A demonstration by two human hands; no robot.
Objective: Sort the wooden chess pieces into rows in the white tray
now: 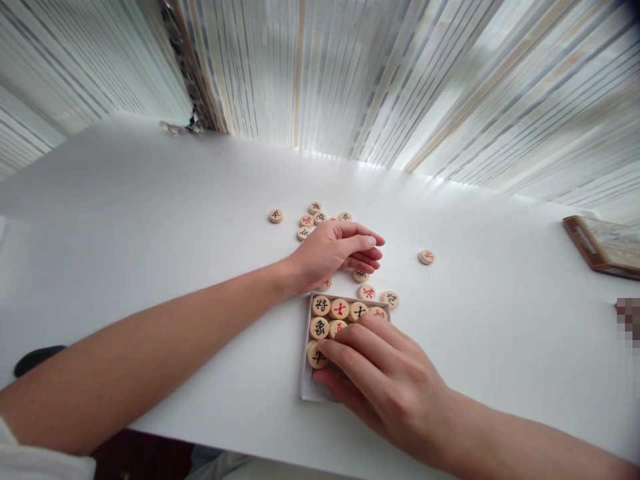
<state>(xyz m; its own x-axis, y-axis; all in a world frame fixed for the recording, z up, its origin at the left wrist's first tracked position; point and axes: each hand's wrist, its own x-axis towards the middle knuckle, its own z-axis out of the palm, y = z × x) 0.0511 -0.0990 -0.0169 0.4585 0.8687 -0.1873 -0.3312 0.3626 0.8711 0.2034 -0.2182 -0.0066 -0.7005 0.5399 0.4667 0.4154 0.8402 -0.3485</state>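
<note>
An open box [305,373] near the table's front edge holds rows of round wooden pieces with red or black characters. My right hand [385,377] reaches over the box from the right, its fingers curled, with the fingertips at a black-marked piece [316,355] at the box's left side. Beyond the box, my left hand [340,250] hovers over scattered pieces, fingers loosely bent and apart, nothing visible in it. Around it lie a red-marked piece [367,293], a black-marked piece [390,299] and several others, some partly hidden by the hand.
On the white table [200,247], single pieces lie apart at the left [276,216] and right [427,257]. A brown-edged box [607,245] is at the far right. Striped curtains [320,73] hang along the back edge.
</note>
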